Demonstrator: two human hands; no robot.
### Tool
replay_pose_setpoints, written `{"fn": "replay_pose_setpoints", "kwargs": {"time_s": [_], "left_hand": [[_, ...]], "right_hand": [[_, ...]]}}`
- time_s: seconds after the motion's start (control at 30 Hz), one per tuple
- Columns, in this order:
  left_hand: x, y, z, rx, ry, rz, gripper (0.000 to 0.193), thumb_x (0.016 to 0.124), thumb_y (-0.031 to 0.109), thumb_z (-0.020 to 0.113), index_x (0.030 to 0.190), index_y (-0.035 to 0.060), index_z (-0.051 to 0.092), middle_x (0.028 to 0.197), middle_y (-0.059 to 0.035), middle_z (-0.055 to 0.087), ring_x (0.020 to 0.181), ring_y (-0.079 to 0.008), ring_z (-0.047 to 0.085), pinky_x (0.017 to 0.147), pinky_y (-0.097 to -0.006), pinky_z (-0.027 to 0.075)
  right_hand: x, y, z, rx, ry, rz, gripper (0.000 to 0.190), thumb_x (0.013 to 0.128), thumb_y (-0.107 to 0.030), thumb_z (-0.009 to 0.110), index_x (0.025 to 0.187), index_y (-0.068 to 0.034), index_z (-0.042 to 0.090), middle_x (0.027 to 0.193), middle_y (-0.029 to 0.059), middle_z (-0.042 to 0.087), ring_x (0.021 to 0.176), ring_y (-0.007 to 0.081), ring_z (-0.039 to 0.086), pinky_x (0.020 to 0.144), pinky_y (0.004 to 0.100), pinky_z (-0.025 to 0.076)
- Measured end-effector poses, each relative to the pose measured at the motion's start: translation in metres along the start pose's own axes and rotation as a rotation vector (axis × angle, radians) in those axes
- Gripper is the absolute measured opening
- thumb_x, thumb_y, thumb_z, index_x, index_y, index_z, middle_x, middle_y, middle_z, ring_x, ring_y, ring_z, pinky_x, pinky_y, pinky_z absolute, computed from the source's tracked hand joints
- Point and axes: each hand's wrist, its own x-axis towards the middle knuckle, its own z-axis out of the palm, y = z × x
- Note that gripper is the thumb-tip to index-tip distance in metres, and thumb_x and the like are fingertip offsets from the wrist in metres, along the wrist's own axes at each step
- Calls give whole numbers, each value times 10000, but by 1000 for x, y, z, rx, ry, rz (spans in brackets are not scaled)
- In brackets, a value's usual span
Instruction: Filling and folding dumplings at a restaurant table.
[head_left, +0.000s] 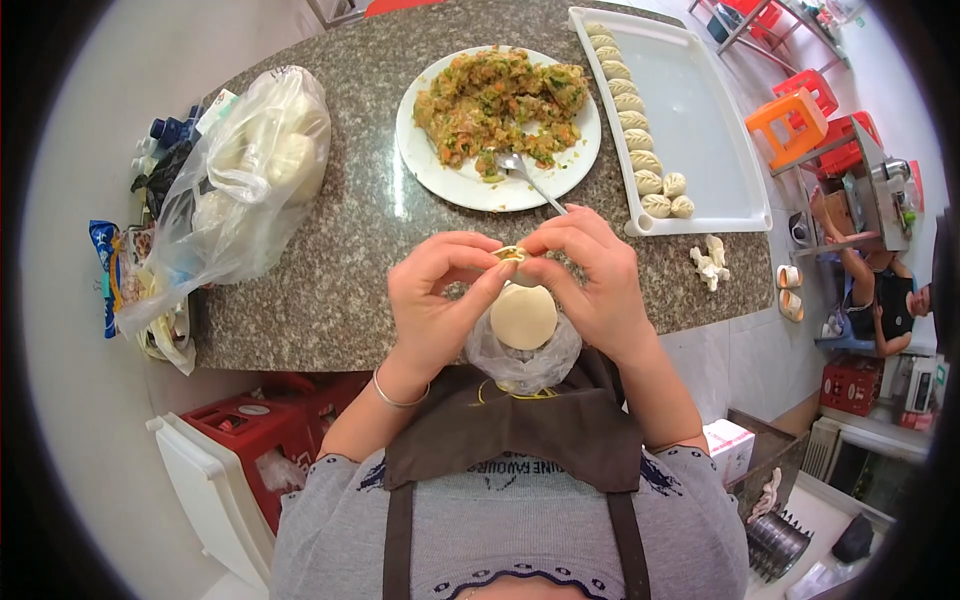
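Note:
Between the fingertips of my left hand (450, 292) and my right hand (585, 277) is a small dumpling (511, 255), partly pleated, with some filling showing in its opening. Both hands pinch its dough edge. Just below them, a stack of round dough wrappers (523, 316) lies in a clear plastic bag at the counter's edge. A white plate (480, 196) beyond my hands holds a mound of chopped filling (495, 105), with a metal spoon (534, 178) resting in it. Pleated dumplings (631, 120) line the left side of a white plastic tray (697, 223).
A plastic bag of pale dough pieces (262, 165) lies on the granite counter (352, 225) at left, beside bottles and packets. Dough scraps (709, 262) sit below the tray. Plastic stools (787, 126) and a seated person (885, 307) are off to the right.

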Motion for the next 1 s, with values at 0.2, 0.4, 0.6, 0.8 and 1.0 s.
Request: {"fn": "replay_pose_setpoints", "kwargs": {"time_s": [0.2, 0.4, 0.6, 0.8, 1.0], "left_hand": [[-1, -1, -1, -71, 1, -59, 108, 785, -57, 688, 891, -46, 676, 976, -129, 636, 900, -176, 641, 780, -277, 560], [-1, -3, -5, -34, -68, 0, 116, 787, -54, 688, 902, -48, 677, 995, -130, 632, 901, -170, 639, 765, -266, 564], [1, -2, 1, -58, -8, -9, 128, 791, -58, 678, 918, -45, 671, 1001, -126, 625, 911, -163, 636, 751, -256, 569], [-3, -2, 3, -101, -6, -72, 130, 808, -84, 647, 929, -40, 664, 992, -124, 615, 924, -173, 620, 770, -256, 530], [-1, -5, -3, -37, -89, 6, 124, 809, -77, 648, 923, -41, 682, 984, -124, 631, 888, -174, 639, 754, -267, 543]], "right_hand": [[-2, 1, -2, 101, -16, 133, 65, 785, -61, 662, 814, -30, 613, 786, 80, 607, 783, 272, 579, 753, 367, 450], [4, -1, -2, 50, -77, 73, 72, 781, -72, 667, 815, -38, 614, 804, 81, 597, 803, 272, 567, 775, 371, 434], [2, -1, 3, 27, 3, 20, 68, 778, -64, 667, 807, -42, 611, 807, 85, 598, 798, 270, 565, 765, 369, 432], [-5, 0, 8, 78, 47, 82, 60, 789, -56, 652, 799, -29, 600, 779, 90, 595, 750, 268, 567, 726, 360, 441], [4, -2, -2, 49, -75, 97, 66, 801, -77, 645, 808, -37, 593, 787, 87, 586, 777, 267, 561, 765, 365, 427]]}}
